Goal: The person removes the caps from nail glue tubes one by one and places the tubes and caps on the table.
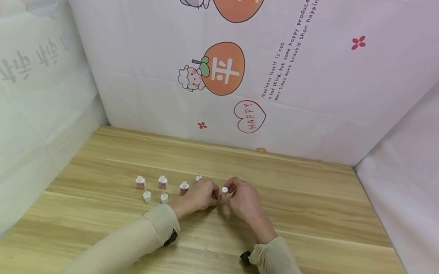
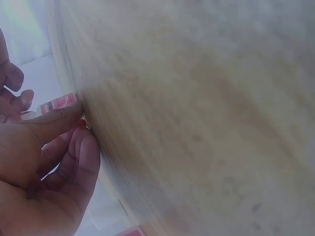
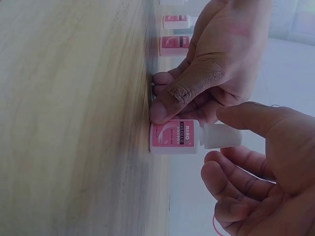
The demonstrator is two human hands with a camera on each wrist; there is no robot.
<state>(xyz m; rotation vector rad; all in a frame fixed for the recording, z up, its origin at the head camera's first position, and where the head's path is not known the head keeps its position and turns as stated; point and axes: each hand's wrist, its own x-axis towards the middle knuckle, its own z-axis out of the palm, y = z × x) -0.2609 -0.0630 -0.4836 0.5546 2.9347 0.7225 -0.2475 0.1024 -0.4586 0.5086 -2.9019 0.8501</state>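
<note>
A small white nail glue bottle (image 3: 173,136) with a pink label stands upright on the wooden table between both hands. My left hand (image 1: 200,194) holds it low, thumb against its side near the base; the other fingers are partly hidden behind. Around the white cap (image 3: 221,135) on its top, my right hand (image 1: 245,200) has the thumb on one side and fingers on the other, pinching it. The left wrist view shows the left thumb and fingers close to the table, with part of the pink label (image 2: 61,102) past the thumb.
Left of the hands stand three similar bottles, one (image 1: 140,183) outermost, another (image 1: 162,182) beside it, and a third (image 1: 184,189) by the left hand. Loose white caps (image 1: 147,197) with thin stems pointing up are near them. White printed sheets (image 1: 315,75) wall the table's back and sides.
</note>
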